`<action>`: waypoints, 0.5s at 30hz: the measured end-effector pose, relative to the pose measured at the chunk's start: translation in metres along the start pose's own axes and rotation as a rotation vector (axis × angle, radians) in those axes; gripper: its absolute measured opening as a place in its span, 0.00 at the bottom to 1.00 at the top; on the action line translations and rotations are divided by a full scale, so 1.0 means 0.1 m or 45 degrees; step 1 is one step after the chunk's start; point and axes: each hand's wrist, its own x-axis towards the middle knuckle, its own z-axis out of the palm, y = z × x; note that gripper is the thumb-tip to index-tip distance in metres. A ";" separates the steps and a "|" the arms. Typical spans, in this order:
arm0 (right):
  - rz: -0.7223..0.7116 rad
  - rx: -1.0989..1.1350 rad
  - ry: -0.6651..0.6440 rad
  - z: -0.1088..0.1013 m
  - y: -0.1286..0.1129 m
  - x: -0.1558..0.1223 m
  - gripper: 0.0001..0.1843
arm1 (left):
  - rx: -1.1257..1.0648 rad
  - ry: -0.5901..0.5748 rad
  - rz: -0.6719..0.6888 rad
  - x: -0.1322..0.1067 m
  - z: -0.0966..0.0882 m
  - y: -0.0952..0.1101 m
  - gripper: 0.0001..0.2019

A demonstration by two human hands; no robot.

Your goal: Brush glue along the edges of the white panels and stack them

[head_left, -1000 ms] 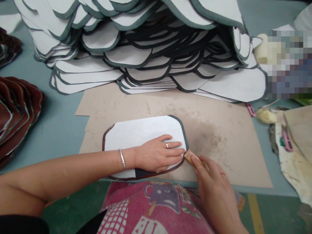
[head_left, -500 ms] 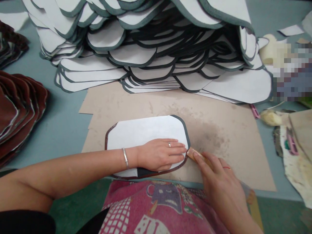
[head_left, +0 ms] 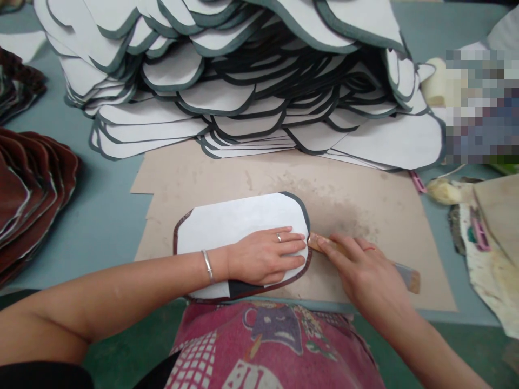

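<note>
My left hand [head_left: 267, 256] lies flat, fingers stretched, on a rounded white panel [head_left: 231, 221]. Dark red-brown edging is folded over the panel's left, lower and lower right border; a dark grey margin [head_left: 299, 204] shows at its upper right. A black patch [head_left: 243, 288] appears below the palm. My right hand [head_left: 357, 259] is closed round a flat, narrow tool [head_left: 318, 242] with a tan, wood-like tip. That tip touches the panel's right edge, close to my left fingertips. The tool's greyish other end [head_left: 407, 276] sticks out behind the hand.
A large heap of white panels with dark grey borders [head_left: 227, 97] spans the back. Red-brown leather-like pieces [head_left: 40, 189] are stacked at left. Stained tan cardboard [head_left: 385, 216] lies beneath the work. At right are pink snips [head_left: 479, 229], a yellowish lump [head_left: 444, 192] and cloth [head_left: 494, 281].
The tool's tip has moved slightly up along the panel's right edge, and my right hand has turned with it, showing more of the tool's rear end. My left hand stays pressed on the panel.
</note>
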 end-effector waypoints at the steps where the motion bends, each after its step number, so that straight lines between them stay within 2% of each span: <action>1: -0.006 0.007 0.004 0.00 0.03 0.05 0.33 | -0.018 0.011 0.004 0.00 0.00 -0.01 0.16; 3: -0.010 0.037 0.015 0.01 0.06 0.12 0.30 | -0.062 0.068 -0.005 0.01 0.00 -0.02 0.15; 5: 0.006 0.073 0.020 0.03 0.03 0.11 0.30 | -0.066 0.185 -0.117 0.01 0.01 -0.02 0.15; 7: 0.037 0.098 0.036 0.06 -0.07 -0.01 0.32 | -0.026 0.268 -0.287 0.01 0.03 0.00 0.16; 9: 0.108 0.115 0.058 0.12 -0.23 -0.22 0.35 | 0.006 0.244 -0.359 0.01 0.05 0.04 0.17; 12: 0.173 0.132 0.093 0.23 -0.46 -0.55 0.37 | -0.013 0.137 -0.248 0.02 0.06 0.11 0.14; 15: 0.193 0.136 0.128 0.28 -0.60 -0.67 0.35 | -0.013 0.119 -0.198 0.04 0.05 0.14 0.12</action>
